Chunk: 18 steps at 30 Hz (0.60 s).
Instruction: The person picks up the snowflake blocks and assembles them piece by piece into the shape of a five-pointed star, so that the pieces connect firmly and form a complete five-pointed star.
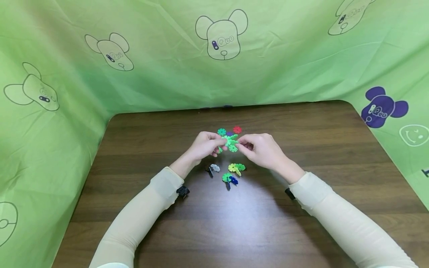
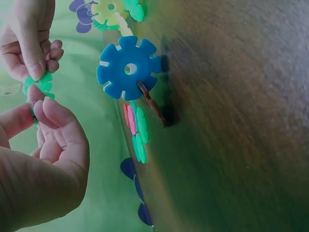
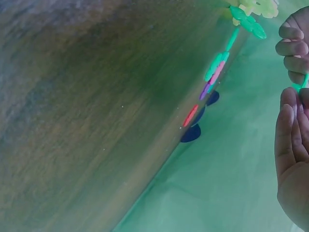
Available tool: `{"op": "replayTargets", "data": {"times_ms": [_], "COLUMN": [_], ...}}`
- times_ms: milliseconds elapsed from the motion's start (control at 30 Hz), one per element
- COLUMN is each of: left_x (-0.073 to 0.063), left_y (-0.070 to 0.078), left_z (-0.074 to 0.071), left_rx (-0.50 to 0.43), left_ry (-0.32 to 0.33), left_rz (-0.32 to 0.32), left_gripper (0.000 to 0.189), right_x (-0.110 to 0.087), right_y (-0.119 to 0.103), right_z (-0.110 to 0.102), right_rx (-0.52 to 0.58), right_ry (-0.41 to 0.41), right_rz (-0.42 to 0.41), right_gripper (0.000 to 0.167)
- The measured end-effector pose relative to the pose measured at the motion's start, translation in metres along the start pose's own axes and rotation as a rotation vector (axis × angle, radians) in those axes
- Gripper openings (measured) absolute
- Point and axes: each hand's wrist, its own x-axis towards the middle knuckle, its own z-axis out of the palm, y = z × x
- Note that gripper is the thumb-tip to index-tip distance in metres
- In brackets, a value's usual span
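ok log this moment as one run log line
left hand: pinching green discs | right hand: pinching green discs | table: three disc clusters nearer person

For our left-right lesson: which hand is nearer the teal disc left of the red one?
Left: the left hand is just nearside of the teal disc; the right hand is farther off, rightward.

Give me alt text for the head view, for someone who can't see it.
A person's left hand and right hand hold bright green notched discs over a brown table. Other colored discs rest on it, and green printed cloth hangs behind.
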Motion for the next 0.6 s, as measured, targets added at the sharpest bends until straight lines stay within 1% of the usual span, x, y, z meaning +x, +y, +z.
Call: {"op": "replayTargets", "data": {"times_ms": [133, 333, 433, 600], "left_x": [0.0, 0.0014, 0.0011, -0.0002], "left_y": [0.0004, -0.0012, -0.0024, -0.0022], "left_z": [0.0008, 0.0007, 0.0004, 0.0014], "left_rx": [-0.031, -0.085, -0.123, -0.205], "left_ry": [-0.012, -0.039, -0.059, -0.086], "left_rz": [0.002, -0.007, -0.019, -0.048], "left_gripper": [0.016, 0.014, 0.014, 0.017], "right_x": [-0.0014, -0.0027, -0.0031, -0.0034], "right_y": [0.0013, -0.0005, -0.0008, -0.0017], "right_z": [0.0025, 0.0052, 0.0063, 0.0068], "right_rx": [-0.028, -0.054, -0.052, -0.043], "right_ry": [0.037, 0.077, 0.09, 0.114], "right_rz": [-0.073, -0.18, -0.212, -0.241], "right_gripper": [0.005, 0.007, 0.01, 0.013]}}
